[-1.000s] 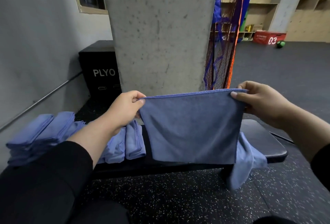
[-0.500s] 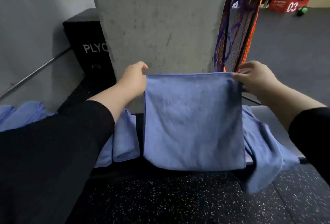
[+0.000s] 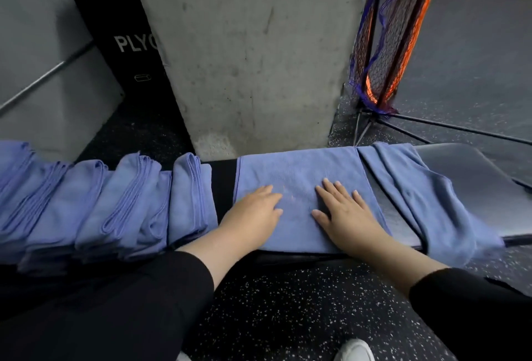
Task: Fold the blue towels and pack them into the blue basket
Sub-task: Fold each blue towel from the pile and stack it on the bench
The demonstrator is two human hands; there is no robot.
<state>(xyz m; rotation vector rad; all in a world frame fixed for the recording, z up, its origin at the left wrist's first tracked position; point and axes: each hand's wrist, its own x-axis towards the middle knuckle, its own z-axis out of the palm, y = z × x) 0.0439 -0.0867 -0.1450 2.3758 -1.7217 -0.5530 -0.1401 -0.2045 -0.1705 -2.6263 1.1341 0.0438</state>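
A blue towel (image 3: 299,170) lies spread flat on the black bench (image 3: 466,170). My left hand (image 3: 253,214) presses on its near left part with flat fingers. My right hand (image 3: 345,214) lies flat on its near right part, fingers spread. Several folded blue towels (image 3: 121,199) stand in a row on the bench to the left. One unfolded blue towel (image 3: 431,202) drapes over the bench to the right, hanging past the front edge. No blue basket is in view.
A concrete pillar (image 3: 253,52) rises right behind the bench. A black plyo box (image 3: 121,41) stands at the back left by a grey wall. A black and orange net stand (image 3: 385,44) is at the back right. Speckled rubber floor (image 3: 288,309) lies below.
Both hands held the towel up by its top corners; they have laid it down on the bench and now rest flat on it. The view has tilted downward.
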